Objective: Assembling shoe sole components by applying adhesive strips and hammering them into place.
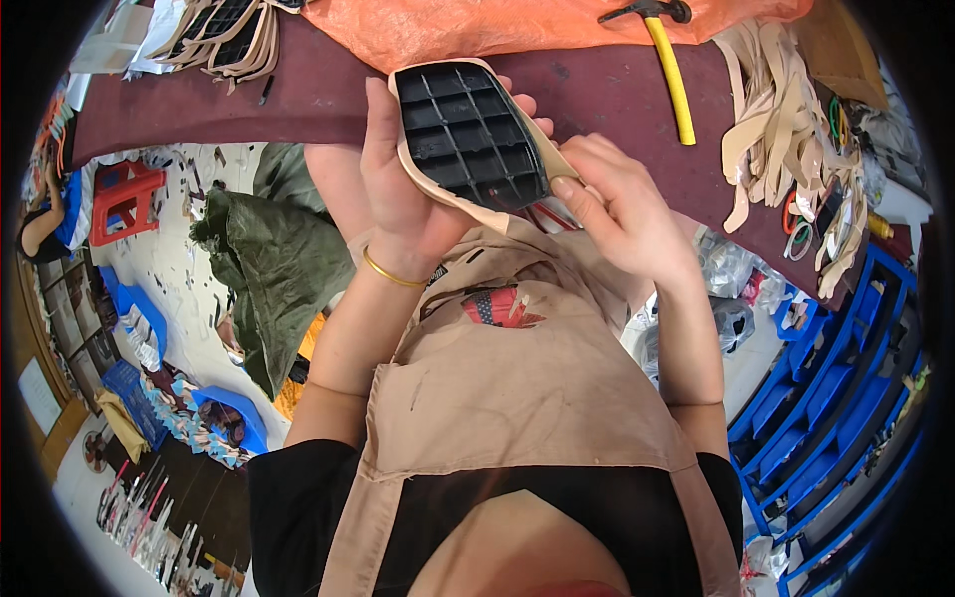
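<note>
Black panel [472, 135]: long axis slants down rightward.

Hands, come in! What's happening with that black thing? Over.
Left hand cradling black gridded piece; right hand pinching its beige edging; yellow-handled hammer lies apart.

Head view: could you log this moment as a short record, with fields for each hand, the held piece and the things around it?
Held piece: black gridded panel with beige material around its edge
Left hand: supports the panel, thumb at its left side, fingertips showing beyond its right edge
Right hand: grips the beige material by the panel's lower right
Work surface: maroon-covered table
Far side: orange sheet; yellow-handled hammer, head over the sheet
Table right: beige strips
Table left: similar panels, piled
</note>
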A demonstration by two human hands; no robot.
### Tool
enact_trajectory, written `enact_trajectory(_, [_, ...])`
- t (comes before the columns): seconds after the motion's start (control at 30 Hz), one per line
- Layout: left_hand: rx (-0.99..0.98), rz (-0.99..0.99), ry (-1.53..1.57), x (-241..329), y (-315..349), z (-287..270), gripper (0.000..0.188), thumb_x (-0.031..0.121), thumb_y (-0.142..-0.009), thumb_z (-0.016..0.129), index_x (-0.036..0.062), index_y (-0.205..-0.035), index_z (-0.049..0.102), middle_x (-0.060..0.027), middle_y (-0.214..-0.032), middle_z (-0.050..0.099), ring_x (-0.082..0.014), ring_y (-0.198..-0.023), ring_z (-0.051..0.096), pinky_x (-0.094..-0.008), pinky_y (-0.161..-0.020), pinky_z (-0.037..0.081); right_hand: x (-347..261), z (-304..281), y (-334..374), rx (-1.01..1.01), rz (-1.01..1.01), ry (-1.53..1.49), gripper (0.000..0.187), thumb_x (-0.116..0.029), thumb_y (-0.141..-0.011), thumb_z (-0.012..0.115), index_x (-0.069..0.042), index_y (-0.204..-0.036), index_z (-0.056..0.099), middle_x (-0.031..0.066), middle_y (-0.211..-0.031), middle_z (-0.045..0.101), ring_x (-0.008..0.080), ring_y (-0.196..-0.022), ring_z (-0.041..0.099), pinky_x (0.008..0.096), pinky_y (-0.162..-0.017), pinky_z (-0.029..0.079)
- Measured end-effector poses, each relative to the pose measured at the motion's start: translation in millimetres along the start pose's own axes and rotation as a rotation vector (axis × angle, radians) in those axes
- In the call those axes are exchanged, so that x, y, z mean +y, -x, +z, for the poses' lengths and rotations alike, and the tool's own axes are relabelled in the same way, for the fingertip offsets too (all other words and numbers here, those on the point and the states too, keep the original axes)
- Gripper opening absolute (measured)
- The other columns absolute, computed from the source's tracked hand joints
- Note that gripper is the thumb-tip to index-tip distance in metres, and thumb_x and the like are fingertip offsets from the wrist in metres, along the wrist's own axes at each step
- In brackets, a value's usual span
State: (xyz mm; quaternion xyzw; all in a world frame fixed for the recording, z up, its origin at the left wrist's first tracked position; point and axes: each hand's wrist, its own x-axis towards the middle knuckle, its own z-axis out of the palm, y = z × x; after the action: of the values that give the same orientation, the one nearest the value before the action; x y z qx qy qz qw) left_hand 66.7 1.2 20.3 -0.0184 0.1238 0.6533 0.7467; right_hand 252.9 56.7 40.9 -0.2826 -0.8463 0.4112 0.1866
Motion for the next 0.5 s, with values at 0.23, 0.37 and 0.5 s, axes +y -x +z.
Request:
enact_trajectory(0.23, [-0.074, 0.004, -0.140, 7, -3, -4, 0.085, 0.068, -0.085, 0.033, -0.0047, -0.131, 0.036, -0.0229, -0.119, 0.053, -0.0370, -0.108, 0.054, -0.0532, -0.094, 0.043, -4, 7, 8, -0.158, 0.195, -0.572, 0.020, -0.014, -0.092, 0.043, 0.001, -0.095, 0.056, 0.0105, -0.075, 0.056, 0.0183, -0.068, 0.054, 0.0308, -0.064, 0.044])
enact_trajectory(0.37, [-0.036, 0.095, -0.370, 7, -3, 6, 0.074, 0.063, -0.089, 0.030, -0.0025, -0.120, 0.047, -0.0215, -0.110, 0.058, -0.0340, -0.096, 0.061, -0.0450, -0.080, 0.053, -3, 6, 11, -0.261, 0.269, -0.753, 0.025, -0.019, -0.096, 0.040, 0.001, -0.095, 0.056, 0.0051, -0.074, 0.055, 0.0112, -0.068, 0.052, 0.0264, -0.064, 0.045])
enact_trajectory(0.5, [-0.082, 0.145, -0.552, 9, -2, 13, 0.068, 0.058, -0.089, 0.038, -0.0023, -0.119, 0.046, -0.0195, -0.109, 0.058, -0.0293, -0.097, 0.061, -0.0412, -0.080, 0.054, -8, 7, 14, -0.245, 0.335, -0.897, 0.026, -0.020, -0.096, 0.041, 0.001, -0.096, 0.057, 0.0027, -0.074, 0.055, 0.0092, -0.069, 0.051, 0.0243, -0.065, 0.045])
